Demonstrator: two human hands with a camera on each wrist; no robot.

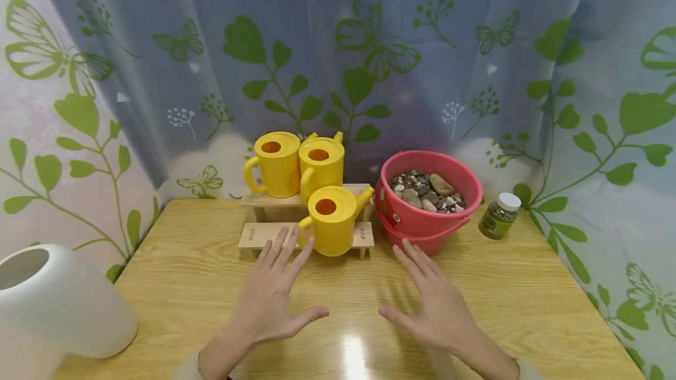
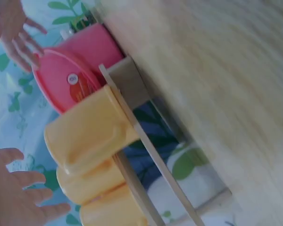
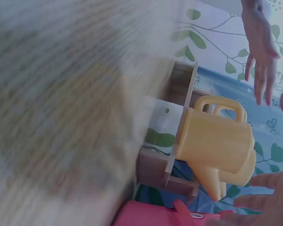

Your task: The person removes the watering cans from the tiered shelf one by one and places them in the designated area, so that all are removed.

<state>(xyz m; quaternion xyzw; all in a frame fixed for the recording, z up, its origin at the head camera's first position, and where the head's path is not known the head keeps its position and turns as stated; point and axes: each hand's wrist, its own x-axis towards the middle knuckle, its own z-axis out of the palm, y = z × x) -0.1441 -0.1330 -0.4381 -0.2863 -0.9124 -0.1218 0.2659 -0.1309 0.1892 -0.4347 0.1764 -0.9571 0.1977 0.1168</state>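
Both hands hover over the front of the wooden table, palms down with fingers spread, holding nothing. My left hand (image 1: 269, 298) reaches toward the lower step of a small wooden stand (image 1: 274, 233); its fingertips overlap that step in the head view. My right hand (image 1: 435, 304) points at the base of a pink bucket (image 1: 391, 216) filled with stones (image 1: 417, 192). On the lower step sits a yellow watering can (image 1: 338, 227), spout toward the right. Two more yellow watering cans (image 1: 285, 169) stand side by side on the upper step, also visible in the left wrist view.
A white vase (image 1: 79, 309) leans in at the left edge of the table (image 1: 179, 263). Right of the bucket stands a small jar (image 1: 498, 219) with a white lid and dark contents. Behind everything hangs a curtain (image 1: 317, 34) with leaf and butterfly prints.
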